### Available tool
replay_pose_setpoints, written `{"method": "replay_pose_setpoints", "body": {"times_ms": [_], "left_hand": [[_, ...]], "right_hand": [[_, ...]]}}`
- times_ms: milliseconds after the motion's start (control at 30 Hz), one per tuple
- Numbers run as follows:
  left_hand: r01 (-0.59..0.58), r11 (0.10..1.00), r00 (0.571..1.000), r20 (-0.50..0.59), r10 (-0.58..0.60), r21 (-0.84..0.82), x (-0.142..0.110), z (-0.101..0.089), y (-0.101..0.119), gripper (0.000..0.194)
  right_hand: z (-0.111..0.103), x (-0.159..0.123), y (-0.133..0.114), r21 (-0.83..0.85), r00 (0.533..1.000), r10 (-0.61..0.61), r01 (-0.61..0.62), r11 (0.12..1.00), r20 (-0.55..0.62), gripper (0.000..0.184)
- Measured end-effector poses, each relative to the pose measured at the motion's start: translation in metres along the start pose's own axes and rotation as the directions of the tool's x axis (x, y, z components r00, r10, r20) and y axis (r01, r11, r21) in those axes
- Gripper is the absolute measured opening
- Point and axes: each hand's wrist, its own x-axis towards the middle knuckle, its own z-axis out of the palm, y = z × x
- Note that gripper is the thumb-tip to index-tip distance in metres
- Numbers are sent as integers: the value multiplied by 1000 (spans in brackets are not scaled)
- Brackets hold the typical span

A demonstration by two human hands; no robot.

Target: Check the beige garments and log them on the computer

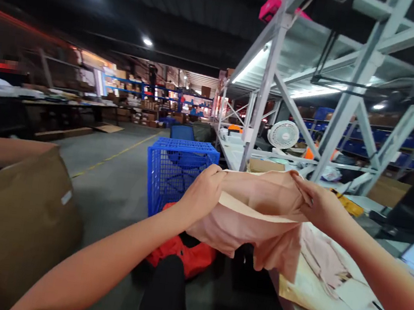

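Observation:
A pair of pale pink shorts [242, 231] hangs stretched between my hands, its waist opening facing up and toward me. My left hand [206, 188] is closed on the left end of the waistband. At the other end, my right hand [313, 199] pinches the waistband. Both legs of the shorts dangle over the gap beside the workbench. Below my right forearm, another pale pink garment [324, 262] lies on the bench top, beside a pale sheet [310, 296].
A blue plastic crate [185, 147] stands ahead, with red fabric [193, 260] below it. At left is a large brown cardboard box [10, 226], with another person's forearm [5, 151] across its top. A metal frame [268, 81] rises over the bench, which holds a fan [283, 134].

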Motion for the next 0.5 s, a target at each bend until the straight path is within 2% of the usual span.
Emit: {"method": "replay_pose_setpoints", "body": {"times_ms": [67,133,233,333,433,500], "left_hand": [[45,998,999,-27,-44,46,-20,-22,-5,41],[95,992,994,-55,-91,86,-39,-43,-9,47],[175,978,982,-87,-166,110,-66,-70,-17,52],[234,962,970,-100,-221,139,-93,-87,-26,57],[293,934,956,-88,-281,203,-117,-100,-34,62],[336,910,942,-85,-325,242,-129,-110,-37,63]], "right_hand": [[10,12,-19,166,1000,-8,11,986,-18,84],[18,24,-37,352,1000,9,0,936,-23,84],[29,40,-65,611,993,74,-117,783,95,85],[40,53,-96,766,968,94,-241,597,232,81],[52,65,-126,872,968,-4,-224,436,250,69],[58,73,-144,907,964,-90,-202,369,251,62]]}}
